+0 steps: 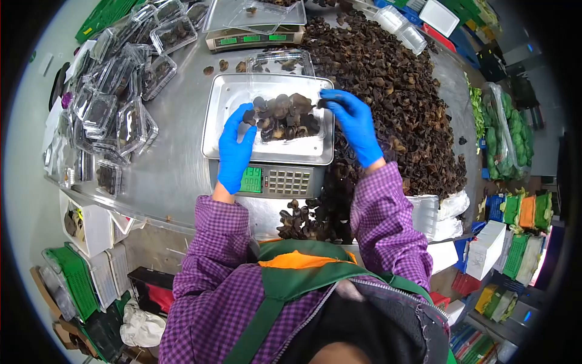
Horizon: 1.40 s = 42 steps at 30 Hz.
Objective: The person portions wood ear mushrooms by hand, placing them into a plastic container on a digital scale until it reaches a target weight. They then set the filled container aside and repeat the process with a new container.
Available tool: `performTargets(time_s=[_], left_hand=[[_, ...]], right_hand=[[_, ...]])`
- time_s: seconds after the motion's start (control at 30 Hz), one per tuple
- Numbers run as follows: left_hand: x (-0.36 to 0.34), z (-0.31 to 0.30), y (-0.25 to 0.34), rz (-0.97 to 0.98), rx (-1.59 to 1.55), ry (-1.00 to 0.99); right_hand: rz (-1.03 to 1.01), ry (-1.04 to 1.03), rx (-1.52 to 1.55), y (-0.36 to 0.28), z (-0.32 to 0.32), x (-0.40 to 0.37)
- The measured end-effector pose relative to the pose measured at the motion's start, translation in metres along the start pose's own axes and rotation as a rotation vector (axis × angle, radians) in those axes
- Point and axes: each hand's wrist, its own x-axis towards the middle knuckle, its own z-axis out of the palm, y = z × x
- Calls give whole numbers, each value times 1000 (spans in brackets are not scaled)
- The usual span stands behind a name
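An open clear plastic box (265,144) holding dark wood ear mushrooms (284,115) sits on the metal pan (221,97) of a digital scale (291,179). At the box's left side, my blue-gloved left hand (235,148) pinches a wood ear mushroom (248,117) between thumb and fingers. My right hand (356,126), also gloved in blue, is at the box's right edge, its fingertips closed on a small dark wood ear mushroom (321,104). Green digits glow on the scale's display (251,179), partly hidden by my left hand.
A large heap of wood ear mushrooms (388,91) covers the table's right side. Filled clear boxes (130,124) are piled at the left. A second scale (254,37) stands at the far side. Empty clear boxes (424,215) are stacked at the near right.
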Motion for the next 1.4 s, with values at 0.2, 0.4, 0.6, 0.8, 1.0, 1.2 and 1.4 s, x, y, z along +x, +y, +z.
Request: performTargets(time_s=[0.2, 0.4, 0.6, 0.8, 1.0, 1.2, 1.4], left_hand=[[-10, -17, 10, -145, -80, -88], [-3, -16, 27, -145, -233, -14], [-2, -53, 8, -166, -137, 235], [-10, -58, -4, -152, -23, 115], [-10, -41, -29, -35, 421, -237], [-2, -38, -22, -158, 598, -197], [26, -21, 19, -222, -90, -135]], right_hand=[[224, 413, -4, 25, -59, -74], [348, 562, 120, 54, -83, -129], [330, 552, 12, 36, -70, -134], [350, 473, -37, 35, -44, -122], [290, 363, -21, 23, -22, -115], [334, 375, -31, 39, -37, -120], [355, 397, -123, 56, -47, -122]])
